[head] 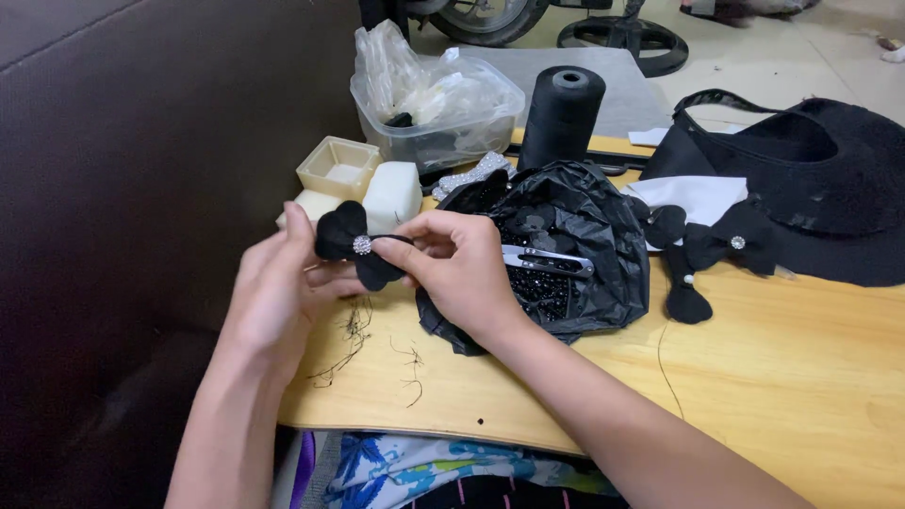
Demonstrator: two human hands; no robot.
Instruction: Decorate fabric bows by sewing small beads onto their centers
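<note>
My left hand (269,292) holds a small black fabric bow (351,247) with a sparkling round stone at its centre, above the left end of a wooden board (773,377). My right hand (457,269) pinches the bow's right side with thumb and fingers. Just right of my right hand lies a crumpled black plastic bag (584,236) holding black beads, with silver thread snips (547,259) resting on it.
A black thread cone (563,113) stands behind the bag. A clear plastic tub (438,108), cream boxes (363,179), finished black bows (707,247), white cloth and a black hat (820,179) lie around. Loose thread scraps (353,344) litter the board.
</note>
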